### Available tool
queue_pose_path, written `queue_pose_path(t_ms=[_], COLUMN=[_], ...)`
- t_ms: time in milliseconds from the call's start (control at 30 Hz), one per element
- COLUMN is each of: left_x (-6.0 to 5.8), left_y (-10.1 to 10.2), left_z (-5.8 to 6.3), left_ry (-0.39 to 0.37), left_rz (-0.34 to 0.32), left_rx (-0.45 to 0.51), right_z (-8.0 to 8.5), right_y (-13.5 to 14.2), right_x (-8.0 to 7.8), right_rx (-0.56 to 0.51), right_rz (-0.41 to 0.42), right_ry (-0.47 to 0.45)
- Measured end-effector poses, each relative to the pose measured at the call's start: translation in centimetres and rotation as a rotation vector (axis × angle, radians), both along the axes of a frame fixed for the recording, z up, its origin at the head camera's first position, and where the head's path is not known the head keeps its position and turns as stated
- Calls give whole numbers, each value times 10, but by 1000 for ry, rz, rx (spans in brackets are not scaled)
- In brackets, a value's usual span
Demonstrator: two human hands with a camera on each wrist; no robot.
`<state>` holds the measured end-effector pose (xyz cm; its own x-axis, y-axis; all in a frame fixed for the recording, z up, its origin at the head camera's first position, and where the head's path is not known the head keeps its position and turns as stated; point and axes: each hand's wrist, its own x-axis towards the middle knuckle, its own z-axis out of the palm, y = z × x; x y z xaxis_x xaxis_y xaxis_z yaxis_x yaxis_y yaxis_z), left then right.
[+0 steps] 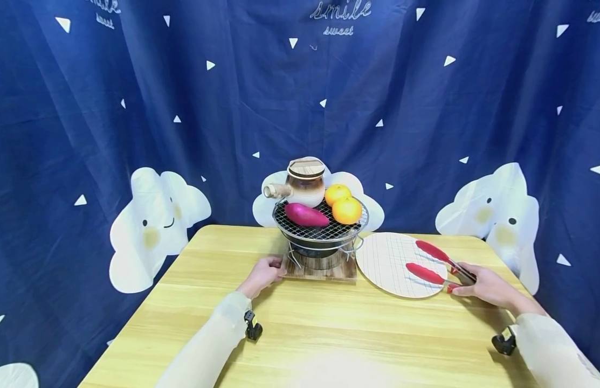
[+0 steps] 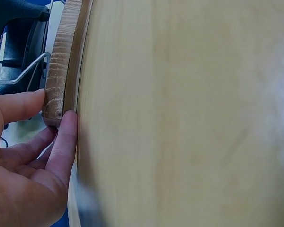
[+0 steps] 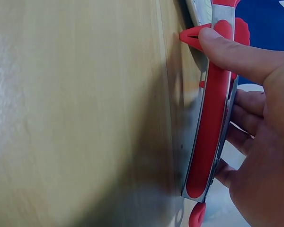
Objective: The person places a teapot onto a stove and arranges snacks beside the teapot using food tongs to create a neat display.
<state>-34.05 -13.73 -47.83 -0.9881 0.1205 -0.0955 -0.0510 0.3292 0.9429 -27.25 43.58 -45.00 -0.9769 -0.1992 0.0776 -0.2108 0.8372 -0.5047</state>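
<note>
In the head view my left hand point(image 1: 263, 276) is at the front left corner of a square wooden board point(image 1: 321, 276). The left wrist view shows the thumb on one face of the board point(image 2: 61, 59) and fingers against the other side, pinching its corner. On the board stands a black tabletop grill point(image 1: 315, 252) with a wire rack point(image 1: 324, 231). My right hand point(image 1: 494, 288) grips red-tipped metal tongs point(image 1: 432, 251), their arms spread over a round white mesh-patterned plate point(image 1: 384, 269). In the right wrist view the thumb lies along the tongs point(image 3: 210, 127), fingers behind.
On the rack sit a clay teapot point(image 1: 307, 188) with a wooden lid and side handle, a purple sweet potato point(image 1: 305, 215) and two oranges point(image 1: 347, 210). The light wooden table point(image 1: 329, 318) ends at a dark blue curtain point(image 1: 222, 134) behind.
</note>
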Motion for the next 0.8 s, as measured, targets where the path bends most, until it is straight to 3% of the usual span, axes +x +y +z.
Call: queue_pose_path(t_ms=[567,700,800], left_x=[-3,2,11], left_y=[2,-6,-14], left_z=[-4,0,7], left_ry=[31,69,127], left_rz=[-20,-35,-34], left_rx=[10,-68,-182], right_z=[-6,3,12], right_y=[2,-1,-7], right_x=[4,8,11], right_rx=[-5,-25,-14], right_rz=[-22,-18,-18], right_ry=[-31,-37,-16])
